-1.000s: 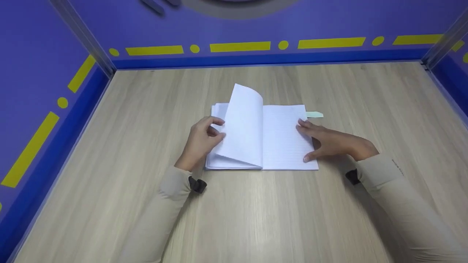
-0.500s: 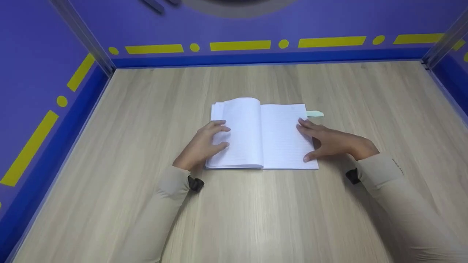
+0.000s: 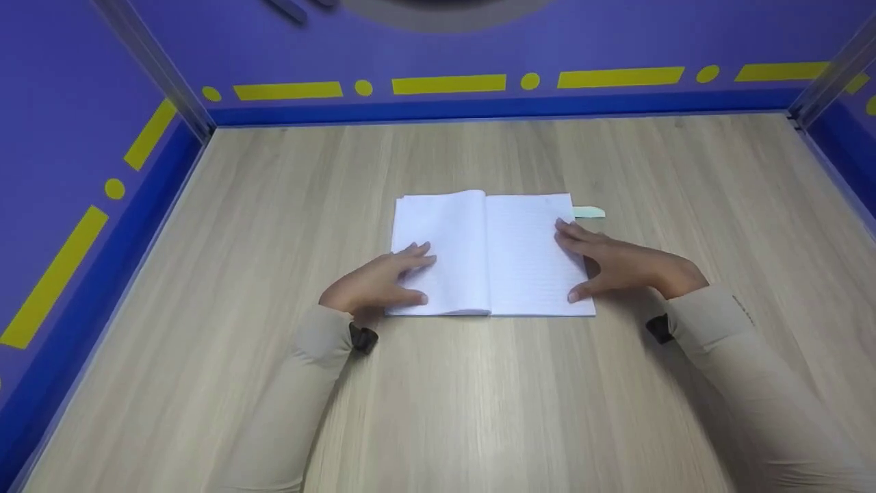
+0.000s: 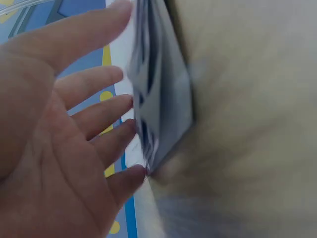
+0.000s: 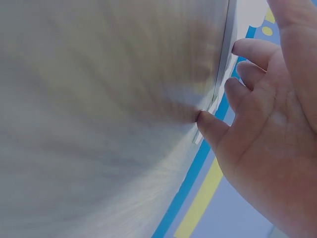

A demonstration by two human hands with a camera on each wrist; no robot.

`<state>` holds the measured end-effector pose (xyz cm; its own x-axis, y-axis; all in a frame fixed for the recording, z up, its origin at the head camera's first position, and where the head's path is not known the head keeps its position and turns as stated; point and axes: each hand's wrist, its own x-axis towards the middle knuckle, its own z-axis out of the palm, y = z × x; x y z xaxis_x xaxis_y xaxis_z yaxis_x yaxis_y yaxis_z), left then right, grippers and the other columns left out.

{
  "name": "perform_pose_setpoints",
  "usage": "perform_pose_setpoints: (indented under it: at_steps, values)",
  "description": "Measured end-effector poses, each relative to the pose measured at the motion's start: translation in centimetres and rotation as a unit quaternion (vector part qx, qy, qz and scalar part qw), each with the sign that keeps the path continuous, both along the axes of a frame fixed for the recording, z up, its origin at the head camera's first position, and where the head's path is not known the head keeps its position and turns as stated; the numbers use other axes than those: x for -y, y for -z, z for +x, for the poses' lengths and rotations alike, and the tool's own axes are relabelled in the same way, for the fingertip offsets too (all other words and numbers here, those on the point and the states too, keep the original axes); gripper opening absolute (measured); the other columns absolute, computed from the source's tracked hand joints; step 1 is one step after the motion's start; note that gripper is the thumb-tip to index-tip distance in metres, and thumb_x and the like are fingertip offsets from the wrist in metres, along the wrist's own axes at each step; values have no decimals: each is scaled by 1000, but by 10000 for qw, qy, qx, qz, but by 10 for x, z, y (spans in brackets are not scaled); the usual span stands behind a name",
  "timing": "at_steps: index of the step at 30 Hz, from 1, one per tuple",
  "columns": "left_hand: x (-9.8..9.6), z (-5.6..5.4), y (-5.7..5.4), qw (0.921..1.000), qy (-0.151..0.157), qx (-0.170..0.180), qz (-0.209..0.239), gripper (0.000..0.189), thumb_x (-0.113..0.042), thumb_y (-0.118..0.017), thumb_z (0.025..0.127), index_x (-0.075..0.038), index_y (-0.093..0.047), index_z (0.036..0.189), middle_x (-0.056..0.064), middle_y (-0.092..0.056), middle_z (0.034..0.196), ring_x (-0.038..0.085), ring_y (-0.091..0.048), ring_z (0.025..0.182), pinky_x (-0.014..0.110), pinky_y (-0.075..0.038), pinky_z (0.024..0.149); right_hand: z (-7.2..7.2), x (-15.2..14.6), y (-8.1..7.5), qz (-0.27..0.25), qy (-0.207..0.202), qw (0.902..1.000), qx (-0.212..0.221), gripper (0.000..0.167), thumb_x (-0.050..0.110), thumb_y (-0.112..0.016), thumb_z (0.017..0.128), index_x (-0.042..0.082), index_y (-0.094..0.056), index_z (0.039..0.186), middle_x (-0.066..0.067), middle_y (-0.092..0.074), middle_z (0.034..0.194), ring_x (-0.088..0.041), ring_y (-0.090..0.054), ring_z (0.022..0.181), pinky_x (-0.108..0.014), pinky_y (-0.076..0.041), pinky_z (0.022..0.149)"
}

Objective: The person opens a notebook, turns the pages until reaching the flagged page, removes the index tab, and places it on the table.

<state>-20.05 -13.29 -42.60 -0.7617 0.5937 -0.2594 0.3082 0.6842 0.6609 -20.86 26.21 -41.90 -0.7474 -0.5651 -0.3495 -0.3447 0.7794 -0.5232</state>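
Note:
An open notebook point(image 3: 523, 253) with white lined pages lies flat on the table. My left hand point(image 3: 383, 279) rests on the left page with its fingers spread. In the left wrist view, the fingers of the left hand point(image 4: 74, 129) touch the stack of loose-edged pages point(image 4: 153, 84) from above. On the right page's outer edge lies my right hand point(image 3: 616, 263), thumb and fingers apart. The right wrist view shows the right hand point(image 5: 267, 109) with its fingertips at the notebook's edge point(image 5: 225, 54). Neither hand grips anything.
A pale green tab point(image 3: 589, 212) sticks out from the notebook's right side. The wooden table point(image 3: 465, 404) reaches back to a purple wall point(image 3: 452, 55) with yellow marks; another wall point(image 3: 61, 137) stands along the left.
A lifted page that my left hand pinched has come down onto the left side. The left hand let go and moved slightly nearer, fingers spreading over the page. My right hand stayed put.

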Motion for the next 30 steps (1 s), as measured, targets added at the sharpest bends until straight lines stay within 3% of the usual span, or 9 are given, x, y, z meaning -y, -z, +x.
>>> perform_pose_setpoints:
  at_steps: [6,14,30]
  values:
    - [5,-1,-4,9993,-44,270,-245,75,-14,-73,84,-11,-35,149,2,-16,161,21,-7,150,39,-11,122,-2,-2,1,2,-19,10000,26,109,48,-76,76,7,-11,154,-12,2,163,-35,3,149,-59,-5,117]
    - [6,-2,-6,9978,-80,444,-476,80,-15,-74,83,-16,-31,151,-3,-10,162,17,-3,150,38,-9,122,-2,-2,3,13,-75,10000,56,106,46,-76,76,11,-14,154,-8,0,163,-32,4,150,-59,-2,117]
    - [6,-2,-4,9982,-165,404,-414,80,-14,-75,81,-15,-33,150,-3,-12,162,17,-4,150,38,-9,122,0,0,0,236,-245,9994,72,125,47,-84,66,5,-6,154,-14,5,162,-34,6,149,-59,-1,118]
